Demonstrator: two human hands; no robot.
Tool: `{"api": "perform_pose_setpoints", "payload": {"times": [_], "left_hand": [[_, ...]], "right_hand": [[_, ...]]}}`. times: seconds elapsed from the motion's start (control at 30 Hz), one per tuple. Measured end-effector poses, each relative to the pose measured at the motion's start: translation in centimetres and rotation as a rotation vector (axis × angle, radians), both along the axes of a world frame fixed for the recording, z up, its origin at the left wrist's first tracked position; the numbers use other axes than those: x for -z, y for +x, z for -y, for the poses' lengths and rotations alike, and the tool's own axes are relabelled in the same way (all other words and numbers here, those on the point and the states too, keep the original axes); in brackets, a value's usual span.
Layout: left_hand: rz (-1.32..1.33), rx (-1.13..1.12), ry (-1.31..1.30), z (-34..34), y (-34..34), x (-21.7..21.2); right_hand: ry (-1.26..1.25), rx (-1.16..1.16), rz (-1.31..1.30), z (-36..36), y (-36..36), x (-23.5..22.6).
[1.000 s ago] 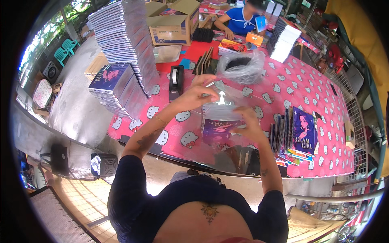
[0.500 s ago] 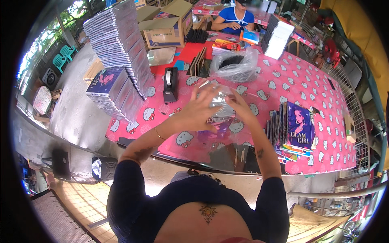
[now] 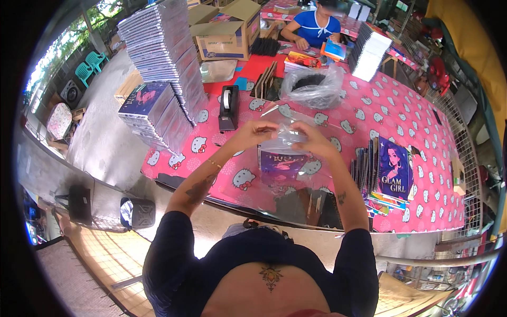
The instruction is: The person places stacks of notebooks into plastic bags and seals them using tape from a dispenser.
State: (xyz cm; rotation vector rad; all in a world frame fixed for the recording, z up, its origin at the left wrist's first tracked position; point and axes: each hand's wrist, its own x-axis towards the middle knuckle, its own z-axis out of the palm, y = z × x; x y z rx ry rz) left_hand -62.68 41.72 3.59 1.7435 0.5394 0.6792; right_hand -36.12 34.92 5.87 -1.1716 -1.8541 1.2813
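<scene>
- One view, head: left hand [image 3: 259, 132] and right hand [image 3: 312, 138] are facing each other over clear film [image 3: 281, 143], fingers curling at it; cannot tell whether either is pinching.
- Purple book [image 3: 280, 166] is lying flat on the table's near side, just nearer the person than the hands, film overlapping its far part.
- Judgement: good handling is probably meaning even tension, film squaring to the book's edges, no creases forming.
- Pink printed cloth [image 3: 434, 203] is covering the table; tape dispenser [image 3: 228, 108] is standing beyond the left forearm.
- Co-worker [image 3: 316, 30] is sitting across; green chairs [image 3: 90, 67] are standing on bare floor [image 3: 108, 137], far left.
</scene>
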Motion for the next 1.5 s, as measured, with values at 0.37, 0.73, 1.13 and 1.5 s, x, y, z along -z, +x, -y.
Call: {"api": "perform_pose_setpoints", "payload": {"times": [0.37, 0.73, 1.13, 1.5], "left_hand": [[-0.158, -0.039, 1.025, 6.3, -1.2, -2.1], [-0.309, -0.097, 0.317, 0.3, 1.1, -1.2], [0.15, -0.871, -0.474, -12.4, -10.1, 9.5], [-1.106, -0.774, 0.783, -7.9, -6.7, 0.3]], "right_hand": [[0.683, 0.229, 0.405, 7.2, -3.2, -0.7], [0.197, 0.339, 0.085, 1.7, -0.3, 0.7], [0.077, 0.432, -0.082, 1.0, -0.5, 2.4], [0.072, 0.481, -0.127, 1.7, 0.0, 2.8]]}}
